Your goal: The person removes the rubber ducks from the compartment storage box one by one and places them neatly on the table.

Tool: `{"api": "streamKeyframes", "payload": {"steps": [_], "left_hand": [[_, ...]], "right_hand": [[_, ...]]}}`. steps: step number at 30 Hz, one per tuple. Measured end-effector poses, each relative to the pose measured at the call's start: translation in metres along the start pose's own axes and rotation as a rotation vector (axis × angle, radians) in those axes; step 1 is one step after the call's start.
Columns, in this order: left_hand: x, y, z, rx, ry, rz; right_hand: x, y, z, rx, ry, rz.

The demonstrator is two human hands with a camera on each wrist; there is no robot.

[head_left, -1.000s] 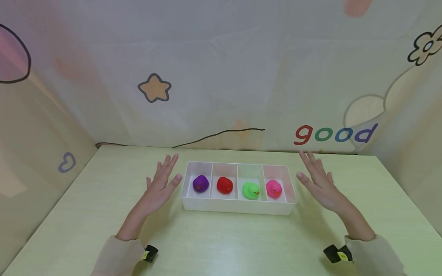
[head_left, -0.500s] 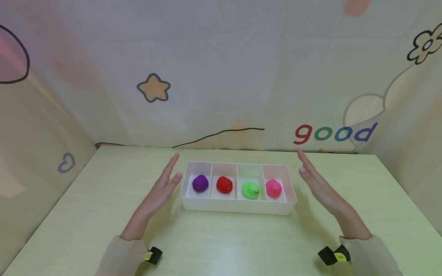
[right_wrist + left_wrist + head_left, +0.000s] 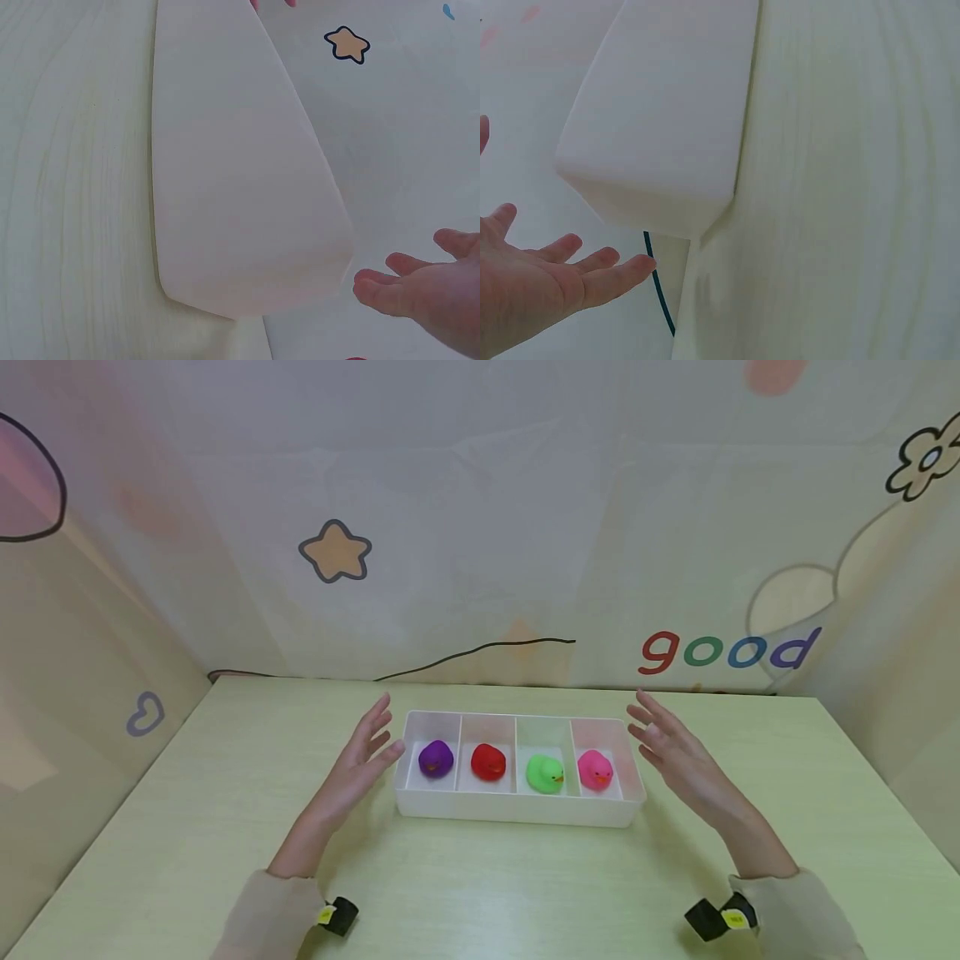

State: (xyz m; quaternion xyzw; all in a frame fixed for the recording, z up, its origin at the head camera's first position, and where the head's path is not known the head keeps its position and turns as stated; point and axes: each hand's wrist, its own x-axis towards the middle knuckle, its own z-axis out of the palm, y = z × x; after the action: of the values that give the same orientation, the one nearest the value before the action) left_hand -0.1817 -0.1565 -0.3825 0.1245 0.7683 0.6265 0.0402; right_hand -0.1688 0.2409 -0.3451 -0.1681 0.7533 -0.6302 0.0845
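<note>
A white tray with four-sided compartments (image 3: pixel 517 811) stands on the table, each compartment holding one rubber duck. From left to right they are a purple duck (image 3: pixel 436 760), a red duck (image 3: pixel 488 762), a green duck (image 3: pixel 545 774) and a pink duck (image 3: pixel 596 770). My left hand (image 3: pixel 356 767) hovers beside the tray's left end, fingers spread and holding nothing. On the other side my right hand (image 3: pixel 684 766) hovers by the right end, fingers relaxed. Both wrist views show the tray's outer wall (image 3: pixel 660 97) with fingers apart from it.
The pale wooden table (image 3: pixel 487 893) ends at a printed cloth backdrop (image 3: pixel 480 543), which also hangs at both sides. Each sleeve carries a black wrist camera, such as the left wrist camera (image 3: pixel 341 916).
Both hands have turned and drawn slightly inward toward the tray's ends, the right hand moving left more noticeably. The tray and ducks have stayed in place.
</note>
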Motion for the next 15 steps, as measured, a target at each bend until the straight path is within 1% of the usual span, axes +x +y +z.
{"api": "streamKeyframes", "payload": {"steps": [3, 5, 9, 11, 15], "left_hand": [[0.001, -0.002, 0.0, -0.038, -0.012, -0.029], [0.002, -0.004, 0.001, -0.052, -0.016, -0.05], [0.004, -0.008, 0.001, -0.053, -0.015, -0.089], [0.006, -0.01, 0.001, -0.053, -0.02, -0.102], [0.01, -0.014, 0.002, -0.066, -0.04, -0.122]], "right_hand": [[0.001, 0.005, 0.0, 0.027, 0.014, -0.016], [0.002, 0.008, 0.0, 0.037, 0.039, -0.015], [0.004, 0.014, 0.001, 0.012, 0.101, 0.034], [0.005, 0.016, 0.001, -0.033, 0.122, 0.074], [0.007, 0.02, 0.001, -0.143, 0.115, 0.121]]}}
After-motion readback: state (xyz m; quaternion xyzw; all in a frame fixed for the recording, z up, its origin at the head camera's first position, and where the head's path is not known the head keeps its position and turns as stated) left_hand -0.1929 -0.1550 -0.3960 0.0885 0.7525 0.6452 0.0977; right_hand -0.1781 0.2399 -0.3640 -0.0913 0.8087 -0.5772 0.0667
